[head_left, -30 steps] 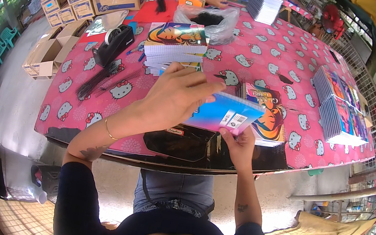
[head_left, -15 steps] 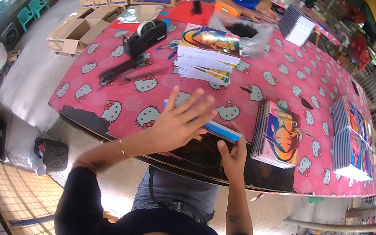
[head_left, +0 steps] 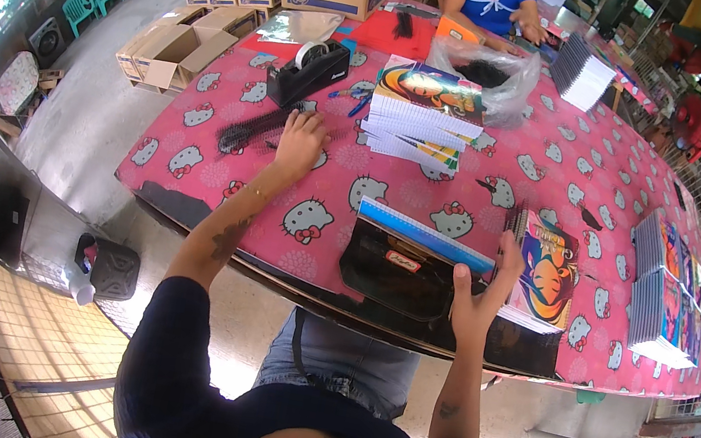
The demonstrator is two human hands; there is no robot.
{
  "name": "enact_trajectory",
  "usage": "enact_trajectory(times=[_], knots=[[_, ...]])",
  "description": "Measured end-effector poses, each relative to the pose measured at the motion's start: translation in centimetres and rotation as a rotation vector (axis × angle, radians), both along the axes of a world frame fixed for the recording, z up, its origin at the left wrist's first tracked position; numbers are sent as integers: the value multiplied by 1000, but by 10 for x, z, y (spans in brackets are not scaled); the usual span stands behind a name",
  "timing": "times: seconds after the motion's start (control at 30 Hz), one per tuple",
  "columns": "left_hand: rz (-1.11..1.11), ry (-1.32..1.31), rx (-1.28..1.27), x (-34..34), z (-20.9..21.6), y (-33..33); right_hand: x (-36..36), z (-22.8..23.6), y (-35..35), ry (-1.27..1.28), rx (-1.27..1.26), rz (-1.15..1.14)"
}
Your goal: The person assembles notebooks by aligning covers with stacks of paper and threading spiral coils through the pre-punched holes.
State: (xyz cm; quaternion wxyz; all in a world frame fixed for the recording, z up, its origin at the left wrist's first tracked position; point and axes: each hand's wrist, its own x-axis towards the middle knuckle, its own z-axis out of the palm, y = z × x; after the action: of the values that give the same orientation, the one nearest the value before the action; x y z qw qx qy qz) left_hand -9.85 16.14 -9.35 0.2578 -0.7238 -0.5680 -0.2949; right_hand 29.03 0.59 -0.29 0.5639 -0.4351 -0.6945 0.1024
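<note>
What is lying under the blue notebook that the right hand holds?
Under the blue notebook lies a black binding machine. The right hand covers its right end.

left hand [head_left: 301, 140] moved onto black binding combs [head_left: 256, 129]

left hand [head_left: 300, 143] on black combs [head_left: 256, 127], right hand [head_left: 478, 290] perhaps holding notebook [head_left: 425, 234]
</note>
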Motion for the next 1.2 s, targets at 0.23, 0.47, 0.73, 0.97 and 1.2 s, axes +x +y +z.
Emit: enact_trajectory(times=[0.23, 0.47, 0.73, 0.97, 1.2], knots=[[-394, -524, -44, 85, 91, -81, -80, 37, 20, -465, 136, 79], [-415, -768, -172, 107, 93, -161, -94, 22, 38, -402, 85, 116], [-230, -719, -440, 102, 96, -157, -93, 24, 37, -408, 90, 104], [-608, -438, -288, 87, 118, -131, -68, 36, 28, -487, 130, 117], [-395, -22, -261, 112, 133, -126, -55, 34, 32, -520, -65, 136]])
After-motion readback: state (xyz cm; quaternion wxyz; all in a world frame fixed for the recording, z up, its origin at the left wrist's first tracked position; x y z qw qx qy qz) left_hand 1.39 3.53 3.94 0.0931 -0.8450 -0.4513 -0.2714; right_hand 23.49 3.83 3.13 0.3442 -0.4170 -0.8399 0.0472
